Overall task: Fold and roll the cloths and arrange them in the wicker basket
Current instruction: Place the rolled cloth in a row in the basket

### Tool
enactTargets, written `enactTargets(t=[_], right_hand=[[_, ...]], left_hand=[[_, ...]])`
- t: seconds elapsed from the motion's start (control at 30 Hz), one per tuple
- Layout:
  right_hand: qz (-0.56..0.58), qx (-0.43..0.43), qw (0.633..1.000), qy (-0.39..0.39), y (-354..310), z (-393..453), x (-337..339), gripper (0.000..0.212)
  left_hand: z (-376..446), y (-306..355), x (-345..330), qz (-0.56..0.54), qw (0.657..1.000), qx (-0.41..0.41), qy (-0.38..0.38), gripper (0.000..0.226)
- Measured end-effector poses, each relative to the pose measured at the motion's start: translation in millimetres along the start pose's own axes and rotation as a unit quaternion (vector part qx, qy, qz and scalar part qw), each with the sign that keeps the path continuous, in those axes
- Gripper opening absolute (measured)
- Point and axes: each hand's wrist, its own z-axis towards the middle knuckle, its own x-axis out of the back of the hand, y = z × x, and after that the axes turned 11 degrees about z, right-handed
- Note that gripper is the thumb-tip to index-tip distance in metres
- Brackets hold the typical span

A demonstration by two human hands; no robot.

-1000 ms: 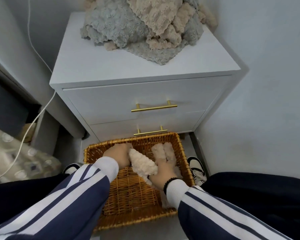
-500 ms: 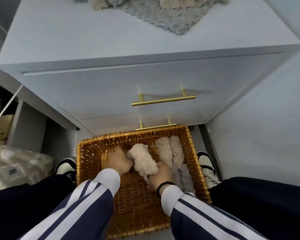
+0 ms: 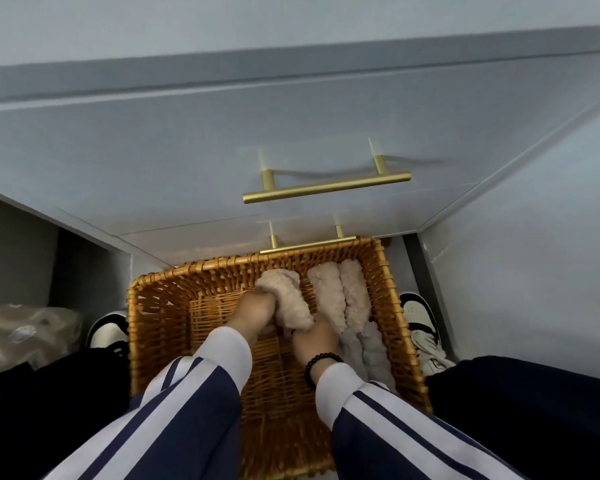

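Note:
A wicker basket (image 3: 160, 306) stands on the floor in front of a white drawer cabinet. Both my hands reach into it and grip a rolled beige fluffy cloth (image 3: 286, 299). My left hand (image 3: 253, 315) holds the roll's left side, and my right hand (image 3: 312, 337), with a black bead bracelet at the wrist, holds its near end. Two cream rolled cloths (image 3: 340, 296) lie side by side along the basket's right wall, with grey rolled cloths (image 3: 371, 351) behind them toward me.
The cabinet (image 3: 187, 150) with two gold drawer handles (image 3: 326, 187) rises right behind the basket. My shoes (image 3: 418, 317) flank the basket on both sides. A wall stands close on the right. A patterned bag (image 3: 21, 334) lies at the left.
My head has tipped down and closer, so the cloth pile on the cabinet top has left the view. Both hands have lowered the beige roll deeper into the basket, toward the cream rolls.

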Motion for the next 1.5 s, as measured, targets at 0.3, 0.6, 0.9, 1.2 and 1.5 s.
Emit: enactTargets(t=[0.3, 0.6, 0.9, 1.2, 1.5], right_hand=[[0.042, -0.029, 0.997, 0.055, 18, 11, 0, 0.018], [0.262, -0.201, 0.94, 0.082, 28, 12, -15, 0.016], [0.653, -0.258, 0.712, 0.0, 22, 6, -2, 0.03], [0.65, -0.268, 0.711, -0.025, 35, 13, -7, 0.031], [0.581, -0.316, 0.749, -0.048, 32, 7, -5, 0.041]], left_hand=[[8, 9, -30, 0.033, 0.999, -0.032, -0.022, 0.02], [8, 24, -48, 0.046, 0.996, -0.042, -0.058, 0.025], [2, 32, -54, 0.021, 0.993, -0.035, -0.111, 0.018], [15, 29, -63, 0.13, 0.989, -0.04, -0.061, 0.051], [7, 38, -55, 0.131, 0.988, -0.023, -0.083, 0.043]])
